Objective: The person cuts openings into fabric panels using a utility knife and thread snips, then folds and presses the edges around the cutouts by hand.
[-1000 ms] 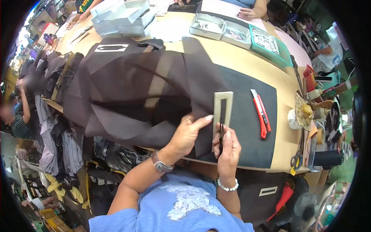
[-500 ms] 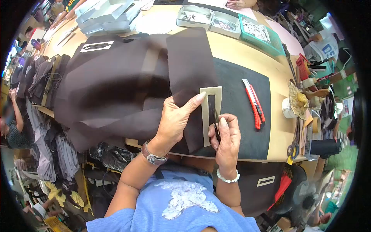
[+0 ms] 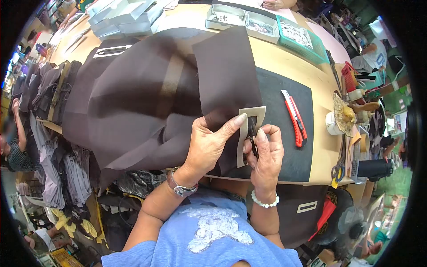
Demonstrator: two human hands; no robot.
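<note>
Dark brown fabric (image 3: 133, 98) lies bunched over the table, with a cream rectangular frame piece (image 3: 243, 129) on its right edge. My left hand (image 3: 207, 144) pinches the fabric and the frame's upper left side between thumb and fingers. In my right hand (image 3: 266, 153) are small dark scissors (image 3: 252, 135), their blades at the frame's slot. The fingers partly cover the handles. A red utility knife (image 3: 295, 119) lies on the black mat (image 3: 284, 164) to the right of my right hand.
Pale boxes (image 3: 124, 18) stand at the back left. Trays of small parts (image 3: 226, 17) and a green basket (image 3: 316, 54) line the back. A white cup (image 3: 331, 123) and large scissors (image 3: 338, 171) are at the right. Co-workers sit around.
The view has shifted. Both hands have lifted and tilted the frame piece with the fabric, and the scissors' blades now point up into the slot. The fabric strip above has swung right.
</note>
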